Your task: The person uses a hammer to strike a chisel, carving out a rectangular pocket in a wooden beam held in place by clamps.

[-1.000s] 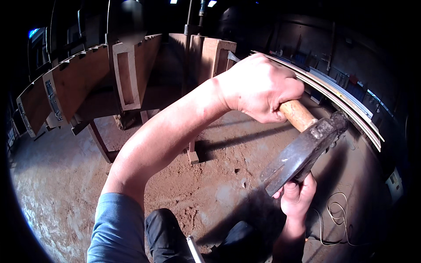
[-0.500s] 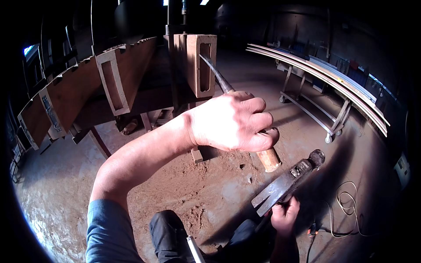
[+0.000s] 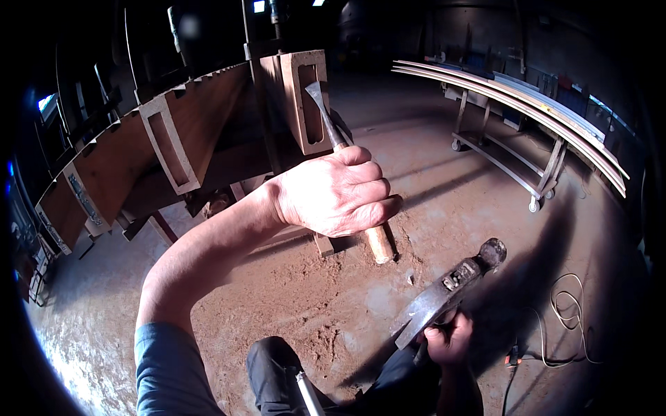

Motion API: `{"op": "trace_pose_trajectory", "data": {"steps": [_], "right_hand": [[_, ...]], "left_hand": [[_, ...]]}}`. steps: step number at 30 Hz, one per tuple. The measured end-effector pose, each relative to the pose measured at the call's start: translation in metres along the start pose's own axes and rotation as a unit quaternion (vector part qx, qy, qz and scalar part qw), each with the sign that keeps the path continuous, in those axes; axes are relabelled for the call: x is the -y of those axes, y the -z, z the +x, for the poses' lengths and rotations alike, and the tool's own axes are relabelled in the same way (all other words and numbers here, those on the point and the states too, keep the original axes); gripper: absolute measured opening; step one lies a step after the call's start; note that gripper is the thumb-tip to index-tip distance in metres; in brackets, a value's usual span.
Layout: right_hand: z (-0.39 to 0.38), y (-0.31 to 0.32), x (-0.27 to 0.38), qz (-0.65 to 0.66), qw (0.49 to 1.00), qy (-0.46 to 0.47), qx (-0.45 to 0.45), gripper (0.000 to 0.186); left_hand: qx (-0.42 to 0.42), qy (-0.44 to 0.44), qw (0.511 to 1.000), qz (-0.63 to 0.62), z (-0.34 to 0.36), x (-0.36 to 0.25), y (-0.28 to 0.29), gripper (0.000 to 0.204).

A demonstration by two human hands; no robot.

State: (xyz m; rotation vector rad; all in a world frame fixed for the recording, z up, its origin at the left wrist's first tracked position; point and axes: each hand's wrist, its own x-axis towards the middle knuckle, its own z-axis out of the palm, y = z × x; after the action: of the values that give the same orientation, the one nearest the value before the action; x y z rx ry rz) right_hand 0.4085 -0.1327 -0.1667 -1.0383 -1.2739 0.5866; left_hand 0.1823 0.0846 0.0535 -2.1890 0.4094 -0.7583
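Chisel (image 3: 340, 149) work on the wooden frame is the step in hand, as I judge it. Going from the biggest thing: the long curved timber structure (image 3: 173, 139) fills the upper left of the frame, with rectangular slots cut through its block ends. At the upper right, a rack of long bent planks (image 3: 527, 104) stands on a wheeled metal stand. The floor (image 3: 291, 298) below is covered with reddish sawdust.

In the middle of the frame, the left hand (image 3: 333, 194) is closed tight around the chisel's wooden handle, and the steel blade points up at the slot of the nearest block (image 3: 302, 100). In the lower right, the right hand (image 3: 447, 340) grips a heavy dark metal hammer (image 3: 447, 288), which is held low, well apart from the chisel's butt.

The next move, I think, calls for setting the edge firmly in the slot and then a straight strike on the handle's end.
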Motion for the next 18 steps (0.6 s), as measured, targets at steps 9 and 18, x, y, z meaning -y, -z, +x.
{"op": "trace_pose_trajectory", "data": {"steps": [9, 18], "right_hand": [[0.006, 0.001, 0.015, -0.041, 0.997, 0.068, -0.003, 0.033], [0.008, 0.000, 0.040, -0.057, 0.995, 0.073, -0.021, 0.045]], "left_hand": [[-0.030, 0.014, 0.998, 0.061, 0.014, 0.016, 0.009, 0.037], [-0.051, 0.050, 0.995, 0.076, 0.032, 0.027, 0.017, 0.031]]}}
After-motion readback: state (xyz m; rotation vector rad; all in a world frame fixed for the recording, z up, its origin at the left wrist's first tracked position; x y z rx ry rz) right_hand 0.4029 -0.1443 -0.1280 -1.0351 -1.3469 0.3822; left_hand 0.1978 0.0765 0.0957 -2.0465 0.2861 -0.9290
